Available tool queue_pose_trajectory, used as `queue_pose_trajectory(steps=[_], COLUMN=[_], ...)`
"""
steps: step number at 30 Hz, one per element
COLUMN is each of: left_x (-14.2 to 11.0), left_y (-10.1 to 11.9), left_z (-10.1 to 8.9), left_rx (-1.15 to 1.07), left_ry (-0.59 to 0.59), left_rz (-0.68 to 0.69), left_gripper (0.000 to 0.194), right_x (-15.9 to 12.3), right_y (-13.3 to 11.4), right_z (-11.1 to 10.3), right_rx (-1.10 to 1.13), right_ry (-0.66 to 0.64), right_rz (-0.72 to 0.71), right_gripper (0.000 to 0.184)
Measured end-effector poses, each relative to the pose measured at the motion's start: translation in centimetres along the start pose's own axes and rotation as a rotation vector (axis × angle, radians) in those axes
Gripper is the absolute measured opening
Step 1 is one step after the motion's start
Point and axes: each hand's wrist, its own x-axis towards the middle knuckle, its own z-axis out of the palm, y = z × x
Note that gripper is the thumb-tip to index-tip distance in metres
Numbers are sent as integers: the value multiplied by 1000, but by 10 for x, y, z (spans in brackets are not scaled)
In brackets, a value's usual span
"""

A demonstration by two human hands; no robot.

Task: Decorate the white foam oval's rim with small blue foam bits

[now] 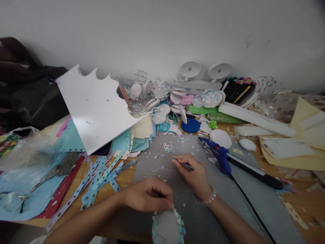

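Observation:
My left hand (152, 195) is closed at the upper edge of a white disc (167, 227), whose rim is covered in small pale-blue and white pieces. The disc's lower part runs out of the picture. Pinched in my right hand (194, 174) is a thin dark tool (187, 166), mostly hidden by the fingers, so its kind is unclear. Beyond the right fingertips lies a small pile of blue and white paper bits (168, 147) on the grey mat (157, 154). To the right of that hand rests a blue glue gun (222, 157) with a black cord.
Punched paper strips (101, 179) and a large white sheet with a scalloped edge (93, 112) lie left. Decorated white discs (160, 113) crowd the back near the wall. A black-handled tool (256, 171), a white round (220, 138) and glasses (15, 200) lie at the sides.

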Motion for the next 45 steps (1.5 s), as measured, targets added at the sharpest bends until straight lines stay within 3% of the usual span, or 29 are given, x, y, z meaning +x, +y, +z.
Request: queue_pose_trajectory(steps=[5,11,16,21,26,34,45], left_x=[0,4,11,12,10,5,5], left_y=[-4,-9,-13,-13,-12,-8,-7], left_z=[0,1,0,0,-3,2,2], left_rx=[45,145,331,378,290,201,175], left_ry=[125,273,459,620,807,791,778], left_rz=[33,-11,-53,-86,-26,48,35], left_gripper=[40,36,33,28,27,20,22], right_x=[1,-2,-5,-7,-13,-12,-14], right_y=[-2,-8,-18,-14,-18,-42,-42], right_z=[1,-7,-22,-33,-36,-34,-33], right_rx=[13,20,283,530,570,524,484], right_ry=[-10,138,252,242,175,116,57], right_rz=[-24,-2,143,208,199,100,62], right_gripper=[8,8,16,16,15,18,23])
